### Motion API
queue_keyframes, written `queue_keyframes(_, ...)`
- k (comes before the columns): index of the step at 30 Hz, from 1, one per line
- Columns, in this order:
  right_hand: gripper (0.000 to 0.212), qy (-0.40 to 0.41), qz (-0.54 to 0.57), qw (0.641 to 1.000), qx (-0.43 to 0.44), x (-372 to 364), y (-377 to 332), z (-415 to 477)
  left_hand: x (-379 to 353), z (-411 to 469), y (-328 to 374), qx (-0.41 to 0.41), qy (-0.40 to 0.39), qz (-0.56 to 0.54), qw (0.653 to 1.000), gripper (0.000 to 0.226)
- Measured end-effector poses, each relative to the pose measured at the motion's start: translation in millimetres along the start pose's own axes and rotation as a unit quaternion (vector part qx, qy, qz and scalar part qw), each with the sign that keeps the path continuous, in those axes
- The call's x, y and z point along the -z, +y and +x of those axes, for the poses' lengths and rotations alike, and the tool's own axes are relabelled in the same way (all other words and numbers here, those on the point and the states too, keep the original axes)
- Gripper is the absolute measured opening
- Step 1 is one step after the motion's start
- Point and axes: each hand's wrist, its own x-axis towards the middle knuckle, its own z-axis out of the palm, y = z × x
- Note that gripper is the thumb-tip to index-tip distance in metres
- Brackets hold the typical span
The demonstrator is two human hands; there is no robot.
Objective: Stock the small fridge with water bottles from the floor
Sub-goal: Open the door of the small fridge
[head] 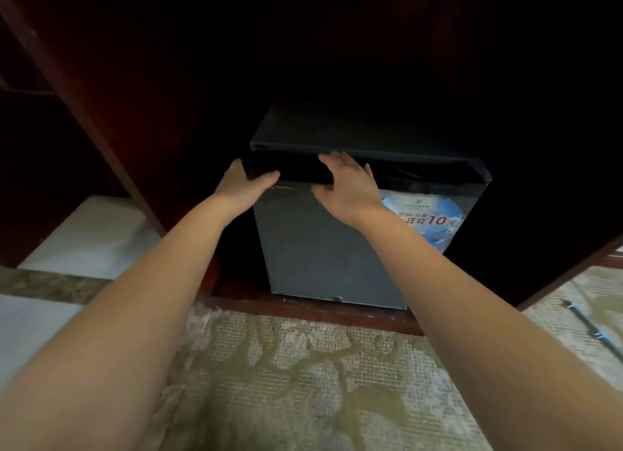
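Left hand (247,186) is on the top-left corner of the small fridge (320,248): thumb lies across the front of the black top band (404,172), fingers wrap round the corner out of sight. It reads as a grip. Right hand (349,189) lies flat on the same band nearer the fridge's middle, fingers straight, thumb spread, holding nothing.

The fridge sits in a dark wood cabinet (135,97) recess with its door closed. No water bottles in view, so I can't place them.

Risks as I see them:
- Hinge side not visible. If the hinges are on the fridge's left, that grip pulls against them and nothing opens.
- Both hands are high on the fridge. A sticky seal plus a hard pull could tip or drag the whole unit forward over the cabinet sill (303,307).
- Gap left of the fridge is narrow and dark. Fingers could get pinched there, or the door could knock the cabinet wall when the seal lets go.
- Dark rod (588,326) lies on the carpet (303,383) right of the fridge, a possible snag when reaching for bottles.
- Both hands are occupied, so the door may swing shut before a bottle arrives.
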Motion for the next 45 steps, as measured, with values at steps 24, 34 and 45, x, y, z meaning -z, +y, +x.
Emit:
queue_keyframes(24,0.084,0.014,-0.230,0.973,-0.002,-37,-16,-24,-3,-6,-34,-0.019,0.062,-0.105,0.992,0.099)
queue_keyframes(34,0.096,-0.006,-0.255,0.967,-0.015,-22,-34,-121,19,-119,-44,-0.046,-0.005,-0.015,0.999,0.094)
queue_keyframes(45,0.093,0.049,-0.005,0.997,-0.054,-37,-46,-250,-1,-232,-41,-0.098,-0.051,-0.033,0.993,0.054)
